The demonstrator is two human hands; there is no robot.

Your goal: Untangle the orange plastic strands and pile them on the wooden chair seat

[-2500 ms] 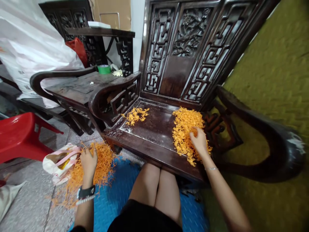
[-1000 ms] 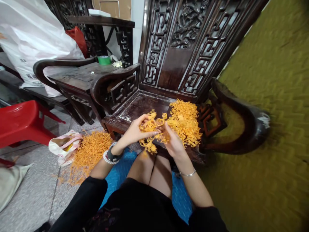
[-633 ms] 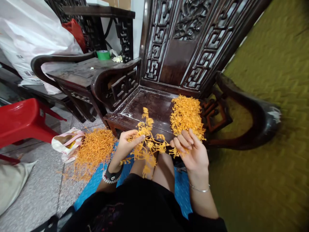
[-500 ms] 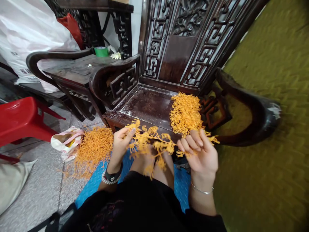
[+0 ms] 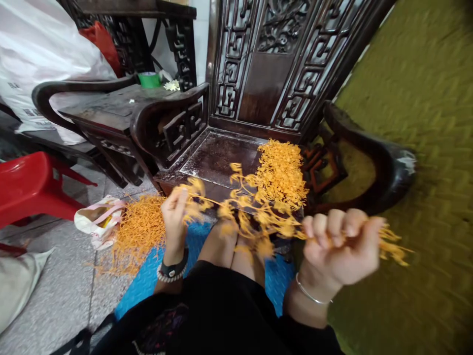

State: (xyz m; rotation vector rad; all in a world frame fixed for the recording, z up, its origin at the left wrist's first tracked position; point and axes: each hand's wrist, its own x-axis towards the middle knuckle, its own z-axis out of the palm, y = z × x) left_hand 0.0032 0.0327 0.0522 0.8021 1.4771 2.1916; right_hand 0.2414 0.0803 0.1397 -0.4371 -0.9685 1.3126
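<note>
Between my two hands stretches a bunch of orange branching plastic stems point(image 5: 251, 212) with clustered tips, blurred by motion over my knees. My left hand point(image 5: 174, 212) pinches one end at the left. My right hand point(image 5: 340, 241) is a fist around the other end, and tips stick out past the thumb. Beyond them, a heap of similar orange pieces point(image 5: 281, 172) lies on the right part of the dark wooden chair seat point(image 5: 221, 153). On the floor by my left wrist is a pile of thin orange stalks point(image 5: 142, 229).
A white bag with pink handles point(image 5: 99, 219) leans against the stalk pile. A red plastic stool point(image 5: 31, 185) stands at the left. Green tape point(image 5: 149, 79) rests on the side table point(image 5: 107, 106). The chair's curved right armrest point(image 5: 384, 162) juts out beyond my right hand.
My right hand has moved right and closed into a fist, and my left hand has shifted a little left. The orange stems are now spread wider between them.
</note>
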